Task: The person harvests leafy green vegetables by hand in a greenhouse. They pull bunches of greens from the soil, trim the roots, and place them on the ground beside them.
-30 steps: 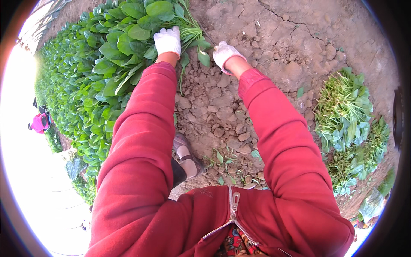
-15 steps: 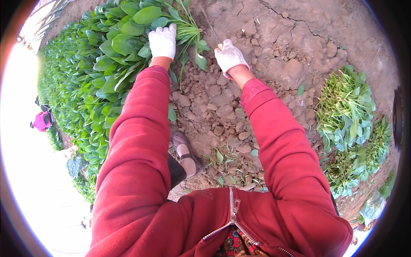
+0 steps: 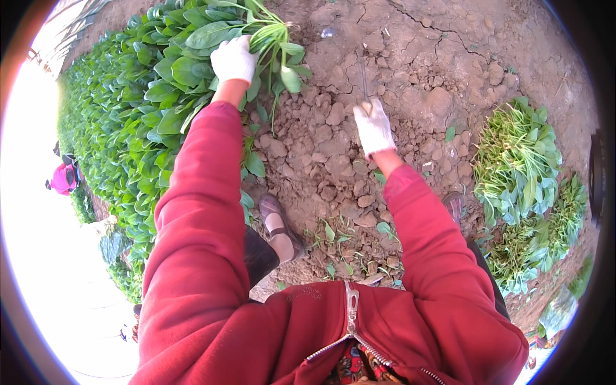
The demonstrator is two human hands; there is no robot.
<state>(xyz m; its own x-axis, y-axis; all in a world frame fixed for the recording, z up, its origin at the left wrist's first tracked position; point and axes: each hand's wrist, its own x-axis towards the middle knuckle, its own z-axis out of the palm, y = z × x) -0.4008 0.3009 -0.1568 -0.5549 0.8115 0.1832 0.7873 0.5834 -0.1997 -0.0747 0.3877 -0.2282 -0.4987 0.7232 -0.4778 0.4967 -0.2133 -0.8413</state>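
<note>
At the edge of a dense bed of broad-leaved greens that look like spinach, my left hand, in a white glove, is closed round a bunch of spinach. The pale stems point right and the leaves spread left and below. My right hand, also gloved, grips a tool with a thin dark metal shaft over the bare soil to the right. The shaft points away from me; its handle is mostly inside the glove, and I cannot make out its tip.
Cracked, cloddy soil lies between my arms. Piles of pulled greens rest at the right, with a clear plastic sheet below them. My shoe stands beside the bed. Someone in pink is far left.
My right hand has moved right and nearer to me with the tool, away from the bunch. My left hand has shifted slightly left and farther away, bringing the bunch with it.
</note>
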